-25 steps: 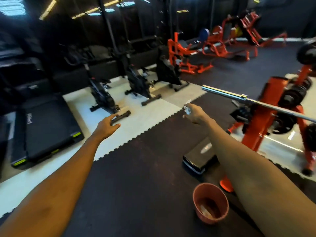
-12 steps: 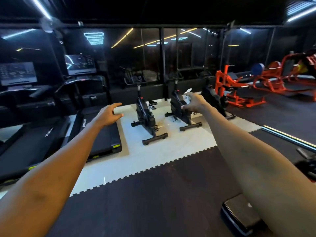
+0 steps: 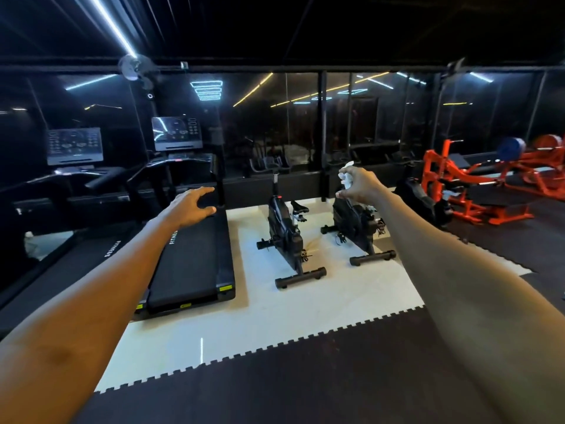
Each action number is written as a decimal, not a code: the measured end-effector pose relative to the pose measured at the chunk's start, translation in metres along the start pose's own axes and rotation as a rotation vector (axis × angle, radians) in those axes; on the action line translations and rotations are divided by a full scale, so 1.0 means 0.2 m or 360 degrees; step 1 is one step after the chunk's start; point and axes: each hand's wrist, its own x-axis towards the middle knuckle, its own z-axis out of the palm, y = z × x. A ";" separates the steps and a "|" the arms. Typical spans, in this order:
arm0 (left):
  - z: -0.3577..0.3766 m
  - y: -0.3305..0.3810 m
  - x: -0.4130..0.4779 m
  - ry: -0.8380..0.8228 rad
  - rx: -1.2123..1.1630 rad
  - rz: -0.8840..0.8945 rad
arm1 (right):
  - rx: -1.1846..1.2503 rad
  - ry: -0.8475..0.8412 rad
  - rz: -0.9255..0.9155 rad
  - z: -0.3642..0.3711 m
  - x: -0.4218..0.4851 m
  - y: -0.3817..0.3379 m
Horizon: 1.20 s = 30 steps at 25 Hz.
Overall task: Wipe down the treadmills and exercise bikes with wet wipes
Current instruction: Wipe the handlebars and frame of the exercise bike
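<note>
Right grip: I see my right grip [image 3: 359, 185] clenched round a crumpled white wet wipe [image 3: 346, 176], the arm stretched out ahead and held in the air.
Wet wipe: bunched in the fingers, one corner poking up above the knuckles. It touches no machine, and from my view it sits over the top of the second bike [image 3: 356, 224].
Left grip: my left grip [image 3: 189, 206] is released and holds nothing, palm down, fingers spread and lightly bent. It hovers in line with the far end of the near treadmill [image 3: 189, 267]; I cannot tell whether it touches anything.
Treadmills: the near one lies just beside a second treadmill [image 3: 76, 264] on the left. Both have black belts, and each has a console [image 3: 176, 133] at the far end.
Bikes: the first bike [image 3: 286, 237] stands just right of the near treadmill, then the second. A third bike [image 3: 423, 203] is partly hidden behind my right arm.
Floor: the machines stand on a white mat [image 3: 275, 316], whose jigsaw edge locks into a dark mat [image 3: 305, 381] nearer me.
Further out: orange weight machines [image 3: 452, 179] stand far right, a glass wall [image 3: 305, 123] runs behind, and a fan [image 3: 134, 68] hangs on the beam upper left.
</note>
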 end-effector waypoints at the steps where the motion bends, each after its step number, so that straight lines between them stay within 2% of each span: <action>1: 0.02 0.00 0.09 0.0000 0.0019 -0.0009 | 0.0000 0.0000 -0.0006 0.02 0.10 0.02; 6: 0.13 -0.11 0.54 0.0020 0.0016 -0.0022 | 0.0009 0.0019 -0.0041 0.15 0.61 0.13; 13: 0.38 -0.44 1.26 -0.0001 0.0047 -0.0061 | 0.0012 0.0005 -0.0051 0.55 1.36 0.27; 22: 0.51 -0.95 2.40 0.0017 0.0116 -0.0051 | 0.0027 0.0011 -0.0045 1.05 2.51 0.31; 30: 0.86 -1.35 3.41 -0.0001 0.0146 -0.0077 | 0.0089 -0.0013 -0.0092 1.52 3.57 0.54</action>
